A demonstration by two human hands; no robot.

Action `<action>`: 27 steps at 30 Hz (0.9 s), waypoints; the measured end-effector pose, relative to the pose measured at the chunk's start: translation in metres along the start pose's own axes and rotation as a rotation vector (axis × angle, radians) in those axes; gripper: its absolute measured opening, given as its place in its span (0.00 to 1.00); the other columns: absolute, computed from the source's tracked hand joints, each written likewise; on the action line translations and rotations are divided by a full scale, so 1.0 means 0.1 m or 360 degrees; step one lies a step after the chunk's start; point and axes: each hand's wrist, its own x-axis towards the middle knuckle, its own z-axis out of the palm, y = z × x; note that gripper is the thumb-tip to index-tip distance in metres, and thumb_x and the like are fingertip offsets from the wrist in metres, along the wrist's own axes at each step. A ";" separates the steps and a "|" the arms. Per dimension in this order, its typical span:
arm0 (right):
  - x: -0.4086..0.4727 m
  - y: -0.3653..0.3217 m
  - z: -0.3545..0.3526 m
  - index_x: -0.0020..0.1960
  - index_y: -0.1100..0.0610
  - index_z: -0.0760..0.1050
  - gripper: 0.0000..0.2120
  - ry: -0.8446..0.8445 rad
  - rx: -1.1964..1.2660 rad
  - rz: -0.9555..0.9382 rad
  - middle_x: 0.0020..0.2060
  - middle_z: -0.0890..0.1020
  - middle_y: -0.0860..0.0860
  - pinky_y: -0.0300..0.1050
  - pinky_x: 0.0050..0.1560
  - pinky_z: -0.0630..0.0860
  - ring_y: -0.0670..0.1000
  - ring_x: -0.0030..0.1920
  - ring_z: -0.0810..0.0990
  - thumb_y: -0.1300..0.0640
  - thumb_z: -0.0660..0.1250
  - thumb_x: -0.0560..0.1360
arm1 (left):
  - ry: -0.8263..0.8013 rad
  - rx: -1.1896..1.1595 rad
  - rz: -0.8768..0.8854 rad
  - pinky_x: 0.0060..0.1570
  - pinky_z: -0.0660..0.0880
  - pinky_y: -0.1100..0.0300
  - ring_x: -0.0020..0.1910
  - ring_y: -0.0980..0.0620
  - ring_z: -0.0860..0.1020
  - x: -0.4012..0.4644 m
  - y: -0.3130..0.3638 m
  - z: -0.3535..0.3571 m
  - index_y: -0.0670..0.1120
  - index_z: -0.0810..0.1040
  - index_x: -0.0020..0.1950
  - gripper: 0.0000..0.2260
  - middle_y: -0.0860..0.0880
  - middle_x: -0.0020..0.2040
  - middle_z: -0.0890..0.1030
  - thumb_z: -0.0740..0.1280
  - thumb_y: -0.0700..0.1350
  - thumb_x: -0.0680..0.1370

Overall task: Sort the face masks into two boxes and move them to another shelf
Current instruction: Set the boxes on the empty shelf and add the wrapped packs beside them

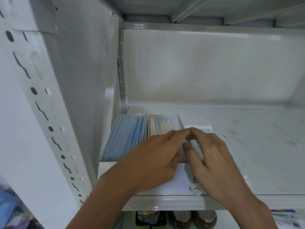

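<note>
Up on the white metal shelf (231, 154), two open boxes sit side by side against the left wall, touching each other; the left box (105, 164) is packed with blue masks (127, 136) standing on edge, and the right box (183, 177) holds white masks (163, 123) stacked the same way; both of the person's hands are over the right box, toward its near right corner. The left hand (153, 156) lies across the white masks with its fingers fairly straight and close together, the fingertips (182, 133) reaching to the box's right wall; it presses or rests on the stack rather than closing round anything. The right hand (212, 154) comes in from the right, its fingers gently bent over the top edge of that right wall, its fingertip meeting the left hand's tip; the thumb (189, 150) dips inside the box while the other fingers stay outside, so it appears to pinch the wall between them, though motion blur keeps me from being sure how firm the hold is. A blue printed patch shows on the box side just under the right fingers; a crumpled bit of white material (196, 190) lies at the shelf's front lip beside the box. Below the shelf, dark jars (181, 219) with pale lids stand in a row; a perforated upright post (41, 100) runs down the left.
</note>
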 end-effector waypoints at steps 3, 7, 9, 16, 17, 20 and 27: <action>-0.03 0.10 0.01 0.63 0.42 0.75 0.15 0.0044 0.0240 0.0044 0.56 0.79 0.35 0.36 0.60 0.71 0.40 0.60 0.77 0.44 0.55 0.82 | 0.0084 0.0045 -0.0021 0.59 0.71 0.63 0.58 0.59 0.74 -0.06 0.01 -0.02 0.56 0.63 0.77 0.21 0.58 0.69 0.74 0.58 0.46 0.84; -0.10 0.58 -0.13 0.66 0.44 0.75 0.19 0.0128 0.0061 0.0431 0.61 0.79 0.38 0.43 0.58 0.71 0.46 0.63 0.76 0.40 0.56 0.81 | 0.0419 0.0205 0.0009 0.70 0.67 0.60 0.65 0.58 0.74 -0.34 -0.10 -0.08 0.53 0.74 0.71 0.17 0.57 0.67 0.78 0.59 0.51 0.83; -0.17 0.80 -0.17 0.73 0.46 0.68 0.27 -0.0226 -0.0201 0.0760 0.69 0.74 0.48 0.50 0.62 0.70 0.55 0.68 0.72 0.35 0.57 0.79 | 0.0459 0.0347 -0.0057 0.70 0.69 0.52 0.68 0.55 0.74 -0.49 -0.19 -0.09 0.54 0.75 0.70 0.18 0.55 0.67 0.78 0.59 0.56 0.82; -0.27 0.70 0.08 0.76 0.44 0.62 0.36 -0.0211 -0.0019 0.0824 0.67 0.72 0.41 0.48 0.61 0.70 0.50 0.68 0.73 0.32 0.64 0.73 | 0.0163 0.0615 -0.0150 0.62 0.77 0.41 0.62 0.48 0.81 -0.59 -0.34 -0.07 0.58 0.78 0.69 0.22 0.50 0.67 0.79 0.59 0.63 0.79; -0.27 0.69 0.07 0.75 0.43 0.64 0.34 -0.0192 0.0005 0.0820 0.65 0.72 0.39 0.48 0.62 0.71 0.48 0.67 0.73 0.32 0.64 0.73 | 0.0158 0.0605 -0.0123 0.61 0.78 0.41 0.62 0.48 0.81 -0.59 -0.36 -0.07 0.58 0.78 0.69 0.21 0.50 0.68 0.79 0.59 0.62 0.79; -0.31 0.66 0.04 0.69 0.41 0.70 0.25 -0.0175 0.0103 0.0774 0.58 0.74 0.36 0.43 0.57 0.69 0.44 0.59 0.74 0.36 0.65 0.75 | 0.0171 0.0579 -0.0057 0.59 0.79 0.39 0.61 0.46 0.82 -0.59 -0.40 -0.07 0.56 0.80 0.67 0.20 0.47 0.67 0.80 0.60 0.60 0.79; -0.44 0.69 -0.10 0.64 0.26 0.62 0.28 -0.0319 0.0162 0.0599 0.63 0.62 0.19 0.33 0.61 0.64 0.24 0.62 0.65 0.28 0.66 0.66 | 0.0357 0.0506 0.0094 0.56 0.81 0.40 0.58 0.48 0.84 -0.58 -0.47 -0.02 0.52 0.86 0.60 0.18 0.45 0.63 0.83 0.64 0.58 0.78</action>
